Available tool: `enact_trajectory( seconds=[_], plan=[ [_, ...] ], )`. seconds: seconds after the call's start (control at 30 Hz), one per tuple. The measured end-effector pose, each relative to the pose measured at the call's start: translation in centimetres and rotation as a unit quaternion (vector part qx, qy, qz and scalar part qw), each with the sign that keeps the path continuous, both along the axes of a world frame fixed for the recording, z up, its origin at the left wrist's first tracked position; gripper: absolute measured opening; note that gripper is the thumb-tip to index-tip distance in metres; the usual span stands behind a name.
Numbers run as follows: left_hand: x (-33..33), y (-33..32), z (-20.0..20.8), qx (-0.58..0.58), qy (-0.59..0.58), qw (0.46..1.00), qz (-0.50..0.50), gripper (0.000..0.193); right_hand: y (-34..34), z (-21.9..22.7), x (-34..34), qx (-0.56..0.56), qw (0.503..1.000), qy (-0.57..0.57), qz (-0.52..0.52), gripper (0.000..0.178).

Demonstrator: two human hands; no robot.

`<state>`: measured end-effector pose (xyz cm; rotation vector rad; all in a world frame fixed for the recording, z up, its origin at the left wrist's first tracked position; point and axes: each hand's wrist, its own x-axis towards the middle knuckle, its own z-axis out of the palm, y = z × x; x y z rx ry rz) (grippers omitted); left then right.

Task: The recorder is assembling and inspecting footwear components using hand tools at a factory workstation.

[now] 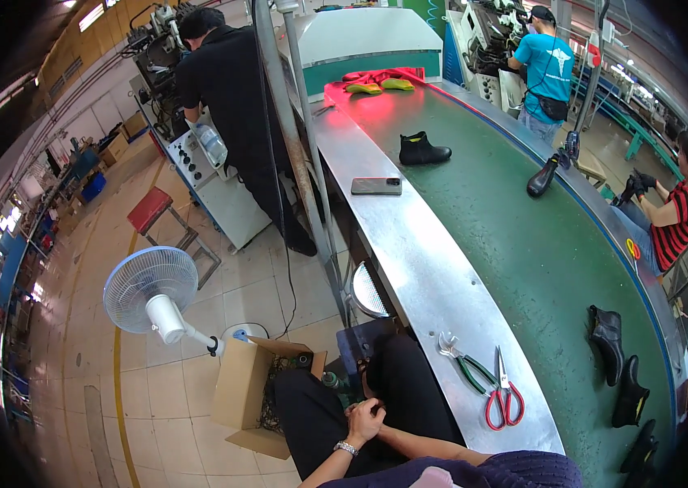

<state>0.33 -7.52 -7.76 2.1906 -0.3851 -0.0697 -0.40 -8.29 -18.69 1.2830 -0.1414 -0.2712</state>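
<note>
Over my lap, my left hand (368, 418) is closed against my right hand (379, 431). A metal watch band (346, 446) circles my left wrist. The right hand's fingers are mostly hidden beneath the left, and whatever may lie between them does not show. To their right, on the metal ledge, lie red-handled scissors (505, 390) and pliers (474, 372) with green and red grips, both apart from my hands. A black ankle boot (422, 150) stands farther off on the green conveyor belt (482, 220).
An open cardboard box (240, 382) stands left of my legs, near a fan (151, 290). A phone (376, 186) lies on the ledge. Several black boots (607, 346) line the belt's right side. Co-workers stand at machines; another person (669, 213) sits across the belt.
</note>
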Motion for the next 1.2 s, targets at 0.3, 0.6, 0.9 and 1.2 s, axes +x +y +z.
enact_trajectory(
  seconds=[0.3,0.6,0.9,1.2],
  plan=[
    [-0.1,-0.1,0.0,0.003,0.006,1.000,0.001,0.017,0.1,-1.1,-0.2,-0.017,1.000,0.014,0.012,0.015],
    [0.2,-0.6,1.2,-0.002,0.021,1.000,-0.015,0.016,-2.2,-8.4,-1.1,-0.600,0.781,0.045,0.169,0.019],
    [0.8,-2.4,1.5,0.002,0.017,0.999,-0.044,0.014,-3.2,-17.6,-0.5,-0.490,0.847,0.080,0.191,0.018],
    [-0.6,0.8,0.5,-0.015,0.046,0.999,-0.022,0.029,-1.3,-12.1,-1.7,-0.566,0.782,0.037,0.258,0.018]
  ],
)
